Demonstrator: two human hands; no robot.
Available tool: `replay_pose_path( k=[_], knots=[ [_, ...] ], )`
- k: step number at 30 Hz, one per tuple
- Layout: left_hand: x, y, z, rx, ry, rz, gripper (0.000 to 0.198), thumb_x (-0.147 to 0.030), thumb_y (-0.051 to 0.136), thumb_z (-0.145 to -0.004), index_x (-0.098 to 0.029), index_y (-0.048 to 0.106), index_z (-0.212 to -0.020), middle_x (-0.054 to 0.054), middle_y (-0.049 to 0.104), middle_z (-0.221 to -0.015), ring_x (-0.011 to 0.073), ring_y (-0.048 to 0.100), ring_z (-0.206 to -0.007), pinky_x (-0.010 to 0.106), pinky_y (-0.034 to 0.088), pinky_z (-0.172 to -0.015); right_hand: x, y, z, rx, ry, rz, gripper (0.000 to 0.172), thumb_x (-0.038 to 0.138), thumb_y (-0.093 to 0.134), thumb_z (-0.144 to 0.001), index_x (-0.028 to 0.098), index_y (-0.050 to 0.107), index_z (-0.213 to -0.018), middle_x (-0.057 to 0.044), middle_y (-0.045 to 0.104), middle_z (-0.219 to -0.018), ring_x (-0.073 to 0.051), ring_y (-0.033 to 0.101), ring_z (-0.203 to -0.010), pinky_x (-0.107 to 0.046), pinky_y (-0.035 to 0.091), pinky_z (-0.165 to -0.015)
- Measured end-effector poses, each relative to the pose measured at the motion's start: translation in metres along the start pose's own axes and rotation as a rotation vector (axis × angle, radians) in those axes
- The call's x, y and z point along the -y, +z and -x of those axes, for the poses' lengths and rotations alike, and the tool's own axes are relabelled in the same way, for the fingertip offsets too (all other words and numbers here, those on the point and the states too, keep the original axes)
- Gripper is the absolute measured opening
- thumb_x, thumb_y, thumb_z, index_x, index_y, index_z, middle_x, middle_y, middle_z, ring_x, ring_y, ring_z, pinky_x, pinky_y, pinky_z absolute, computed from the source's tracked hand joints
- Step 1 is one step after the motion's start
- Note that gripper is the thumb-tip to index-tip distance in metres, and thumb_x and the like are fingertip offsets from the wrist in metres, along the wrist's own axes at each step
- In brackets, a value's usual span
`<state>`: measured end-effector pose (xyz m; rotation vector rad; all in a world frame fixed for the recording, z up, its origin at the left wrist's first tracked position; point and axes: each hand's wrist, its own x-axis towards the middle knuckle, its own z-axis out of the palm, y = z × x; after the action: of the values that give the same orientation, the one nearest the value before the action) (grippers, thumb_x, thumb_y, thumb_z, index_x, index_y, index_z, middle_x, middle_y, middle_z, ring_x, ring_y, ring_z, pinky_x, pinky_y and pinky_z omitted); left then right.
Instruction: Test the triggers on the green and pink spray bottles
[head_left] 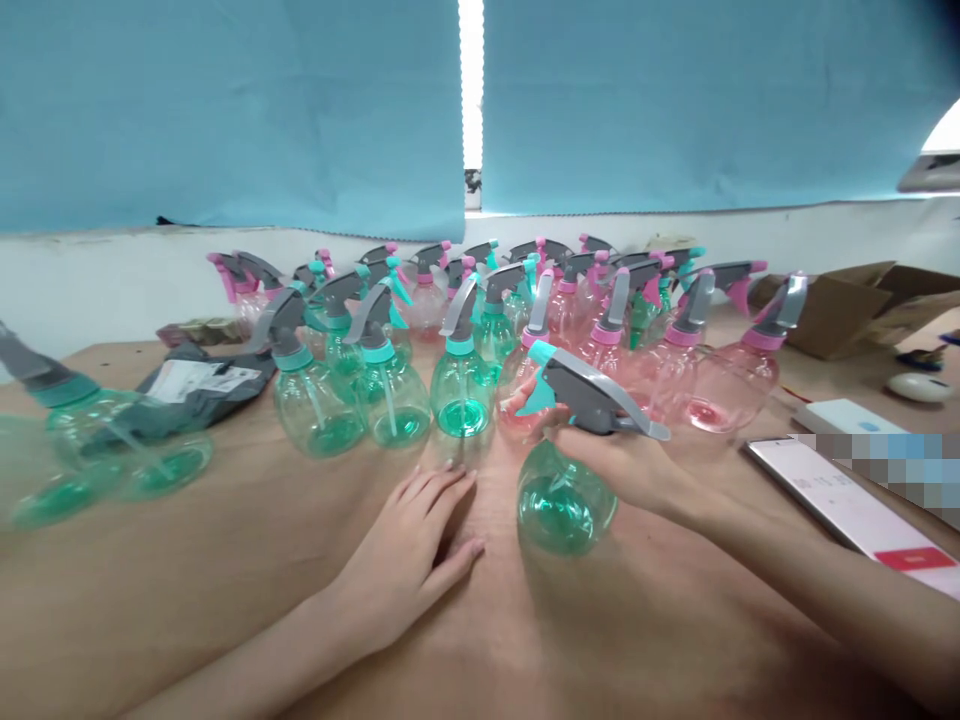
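Observation:
My right hand (600, 455) is closed around the neck of a green spray bottle (566, 510), just under its grey head with a turquoise trigger. The bottle is tilted a little; whether its base touches the table I cannot tell. My left hand (409, 540) lies on the wooden table (420, 660) with its fingers stretched out and nothing in them. Just past its fingertips stands another green spray bottle (461, 395). Pink spray bottles (731, 385) stand beyond my right hand, to the right of the green ones.
Several more green and pink bottles crowd the back. At the left are green bottles (135, 440) and a dark plastic package (214, 390). To the right lie a phone (847, 500), a white box (847, 425), a mouse (919, 388) and a cardboard box (832, 310).

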<state>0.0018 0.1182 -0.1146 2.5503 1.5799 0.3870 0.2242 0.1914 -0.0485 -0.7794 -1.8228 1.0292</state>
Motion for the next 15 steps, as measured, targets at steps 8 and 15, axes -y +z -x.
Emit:
replay_pose_path(
  k=[8,15],
  knots=[
    [0.0000,-0.0003,-0.0002,0.002,0.007,-0.002,0.047,-0.040,0.049,-0.094,-0.017,0.045,-0.135,0.013,0.051,-0.138,0.0296,0.044,-0.129,0.051,0.034,-0.108,0.0061,0.0015,0.0029,-0.054,-0.014,-0.048,0.011,0.014,0.050,-0.068,0.023,0.051,-0.075,0.003,0.059,-0.078,-0.012,0.054,-0.063,-0.026,0.044,-0.055],
    [0.0014,0.0014,0.0006,-0.001,0.014,-0.003,0.048,-0.042,0.048,-0.095,-0.018,0.044,-0.136,0.012,0.049,-0.140,0.0293,0.042,-0.130,0.051,0.033,-0.108,-0.0003,0.0015,0.0028,-0.039,0.010,0.012,0.010,0.016,0.050,-0.067,0.024,0.046,-0.063,0.005,0.051,-0.062,-0.012,0.046,-0.056,-0.028,0.042,-0.053]
  ],
)
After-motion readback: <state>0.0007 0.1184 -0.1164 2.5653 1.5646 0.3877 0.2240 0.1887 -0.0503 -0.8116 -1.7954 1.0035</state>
